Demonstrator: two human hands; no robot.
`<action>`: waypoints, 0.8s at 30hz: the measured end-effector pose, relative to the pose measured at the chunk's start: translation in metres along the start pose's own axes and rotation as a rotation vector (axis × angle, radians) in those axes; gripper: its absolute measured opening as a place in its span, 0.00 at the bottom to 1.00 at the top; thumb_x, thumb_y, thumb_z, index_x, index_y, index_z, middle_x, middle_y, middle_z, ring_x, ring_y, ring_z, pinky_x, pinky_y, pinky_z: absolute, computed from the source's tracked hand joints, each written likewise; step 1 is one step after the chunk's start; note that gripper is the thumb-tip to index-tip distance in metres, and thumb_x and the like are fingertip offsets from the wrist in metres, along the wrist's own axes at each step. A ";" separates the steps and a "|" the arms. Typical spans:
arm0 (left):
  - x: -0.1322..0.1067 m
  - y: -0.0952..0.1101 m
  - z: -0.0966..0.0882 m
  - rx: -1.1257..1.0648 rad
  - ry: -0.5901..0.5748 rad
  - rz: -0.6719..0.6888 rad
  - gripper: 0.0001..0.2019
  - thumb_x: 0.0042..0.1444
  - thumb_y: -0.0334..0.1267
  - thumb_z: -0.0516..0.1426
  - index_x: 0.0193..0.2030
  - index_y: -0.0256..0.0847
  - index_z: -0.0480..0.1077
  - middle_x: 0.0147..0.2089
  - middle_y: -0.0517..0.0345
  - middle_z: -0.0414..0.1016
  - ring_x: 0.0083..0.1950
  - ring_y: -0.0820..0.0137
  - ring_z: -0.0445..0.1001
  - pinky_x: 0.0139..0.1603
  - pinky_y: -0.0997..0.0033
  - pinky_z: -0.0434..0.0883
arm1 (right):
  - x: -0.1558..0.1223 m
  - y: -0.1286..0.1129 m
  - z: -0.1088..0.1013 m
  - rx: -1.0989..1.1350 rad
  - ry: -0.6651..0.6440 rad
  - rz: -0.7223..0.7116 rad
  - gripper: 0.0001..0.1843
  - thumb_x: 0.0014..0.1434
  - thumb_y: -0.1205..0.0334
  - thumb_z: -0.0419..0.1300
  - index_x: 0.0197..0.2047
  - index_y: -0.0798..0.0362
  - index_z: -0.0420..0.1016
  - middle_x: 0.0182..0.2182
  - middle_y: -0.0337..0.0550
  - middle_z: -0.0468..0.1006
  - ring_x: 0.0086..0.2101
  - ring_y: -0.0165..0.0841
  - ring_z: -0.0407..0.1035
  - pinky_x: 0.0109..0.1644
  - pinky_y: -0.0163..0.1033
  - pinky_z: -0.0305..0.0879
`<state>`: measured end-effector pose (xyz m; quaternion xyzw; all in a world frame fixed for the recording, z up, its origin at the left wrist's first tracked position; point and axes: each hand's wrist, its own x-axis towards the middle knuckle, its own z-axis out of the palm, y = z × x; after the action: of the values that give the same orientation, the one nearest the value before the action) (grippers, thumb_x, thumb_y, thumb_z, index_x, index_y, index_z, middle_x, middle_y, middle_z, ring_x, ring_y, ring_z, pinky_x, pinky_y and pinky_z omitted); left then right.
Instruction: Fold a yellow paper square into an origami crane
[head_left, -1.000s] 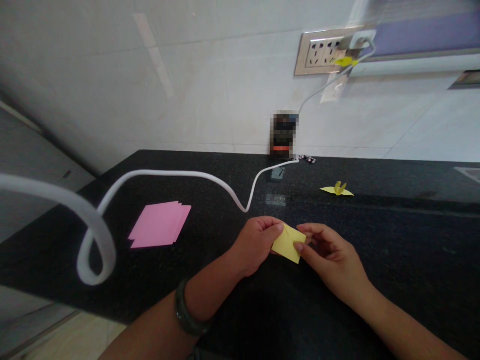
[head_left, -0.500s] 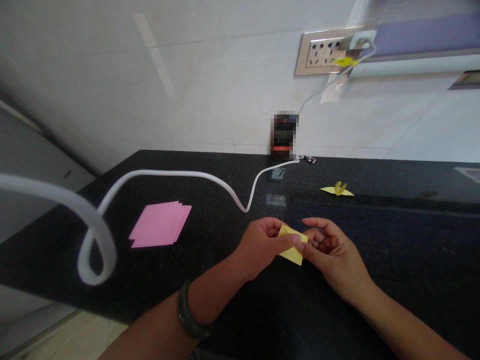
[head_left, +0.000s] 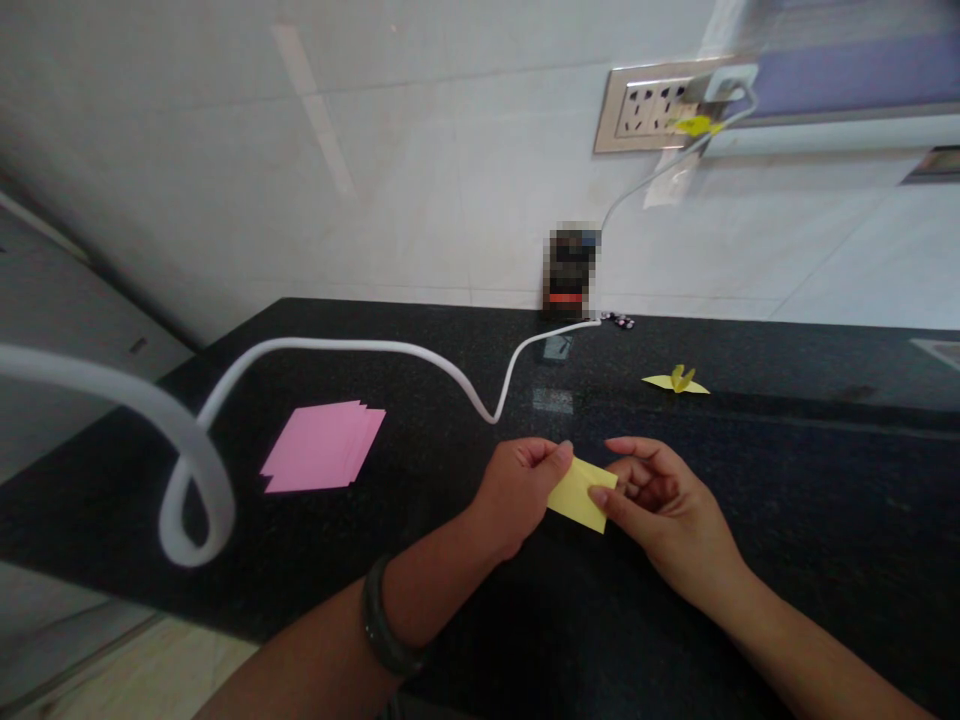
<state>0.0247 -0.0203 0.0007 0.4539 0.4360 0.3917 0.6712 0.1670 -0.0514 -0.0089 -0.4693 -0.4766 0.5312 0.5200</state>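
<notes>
A small folded yellow paper is held just above the black countertop between both hands. My left hand pinches its left edge with thumb and fingers closed. My right hand grips its right edge, thumb on top and fingers curled behind. A dark bangle circles my left wrist.
A stack of pink paper squares lies to the left. A finished yellow folded figure sits further back on the right. A white cable loops across the counter to a blurred device by the wall. Sockets are mounted above.
The yellow paper, partly opened half a second ago, is flattened again between the two hands. The hands stay in nearly the same place.
</notes>
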 end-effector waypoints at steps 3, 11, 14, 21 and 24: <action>0.001 0.000 -0.002 0.008 -0.033 -0.008 0.16 0.48 0.49 0.52 0.26 0.35 0.66 0.21 0.60 0.65 0.21 0.78 0.61 0.22 0.77 0.58 | 0.000 -0.001 0.000 0.007 0.005 0.003 0.21 0.46 0.64 0.62 0.43 0.49 0.59 0.22 0.33 0.65 0.22 0.26 0.61 0.24 0.31 0.58; -0.002 -0.002 -0.002 0.069 -0.003 0.041 0.11 0.43 0.43 0.57 0.25 0.36 0.68 0.23 0.60 0.68 0.22 0.78 0.62 0.24 0.77 0.60 | 0.000 -0.004 0.002 -0.157 -0.017 0.119 0.11 0.48 0.54 0.59 0.31 0.53 0.66 0.20 0.36 0.67 0.21 0.27 0.61 0.24 0.32 0.58; -0.003 -0.004 -0.001 0.138 0.002 0.073 0.11 0.44 0.44 0.56 0.25 0.36 0.69 0.22 0.60 0.67 0.22 0.77 0.62 0.23 0.77 0.59 | 0.001 -0.003 0.001 -0.230 -0.086 0.135 0.14 0.50 0.52 0.56 0.22 0.54 0.66 0.17 0.37 0.66 0.19 0.26 0.59 0.23 0.32 0.56; -0.004 -0.001 -0.001 0.216 0.068 0.170 0.11 0.45 0.43 0.55 0.24 0.36 0.69 0.21 0.61 0.66 0.22 0.77 0.61 0.22 0.78 0.59 | 0.000 -0.005 -0.001 -0.199 -0.152 0.136 0.14 0.52 0.54 0.55 0.22 0.55 0.67 0.16 0.36 0.67 0.19 0.25 0.59 0.23 0.31 0.55; -0.003 0.001 -0.002 0.191 0.082 0.168 0.10 0.46 0.42 0.55 0.25 0.36 0.68 0.22 0.61 0.66 0.22 0.77 0.62 0.23 0.78 0.60 | 0.001 -0.006 -0.004 -0.163 -0.177 0.135 0.11 0.52 0.56 0.55 0.25 0.55 0.70 0.17 0.36 0.68 0.20 0.26 0.61 0.25 0.31 0.57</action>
<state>0.0217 -0.0223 0.0023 0.5342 0.4587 0.4216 0.5713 0.1715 -0.0507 -0.0029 -0.4925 -0.5295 0.5637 0.3992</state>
